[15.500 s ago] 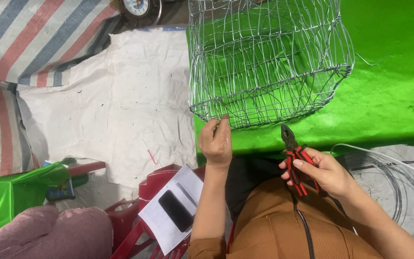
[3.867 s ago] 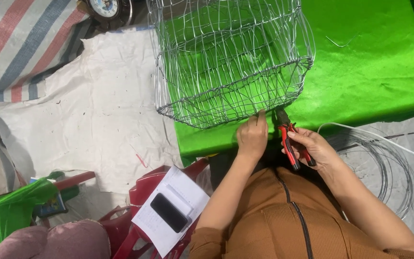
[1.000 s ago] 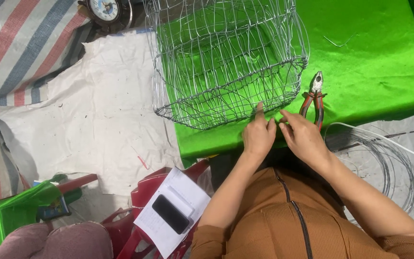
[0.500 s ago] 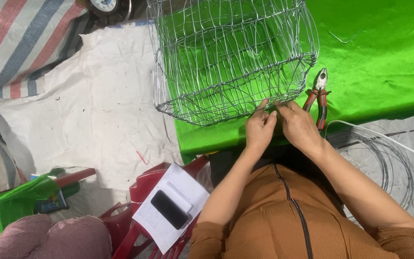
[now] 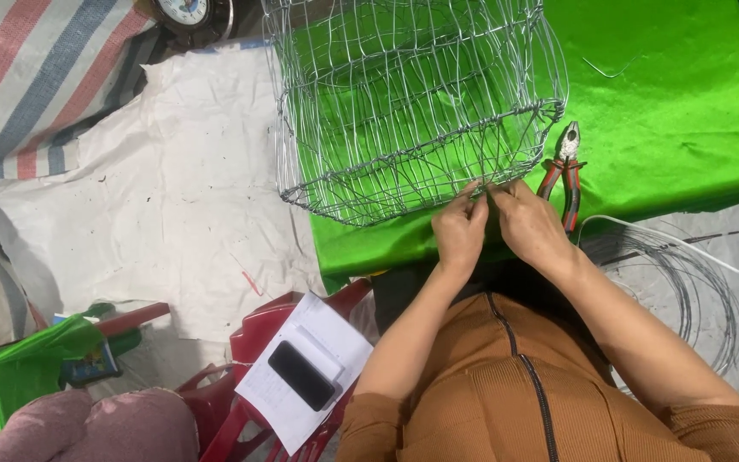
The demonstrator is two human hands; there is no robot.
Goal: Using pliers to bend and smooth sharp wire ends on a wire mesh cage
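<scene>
Head view: wire cage [image 5: 412, 94] at 12 o'clock on green cloth [image 5: 686, 103], its near rim toward the person. Left hand [image 5: 459, 235] and right hand [image 5: 528, 224] side by side at centre, fingertips of both pinching wire on the cage's near rim. Red-handled pliers [image 5: 562, 175] lie loose on the cloth at 2 o'clock, just beside the right hand. Wire coil [image 5: 686, 282] at 4 o'clock. Black phone [image 5: 301, 375] on paper at 7 o'clock, on a red chair [image 5: 241, 402].
</scene>
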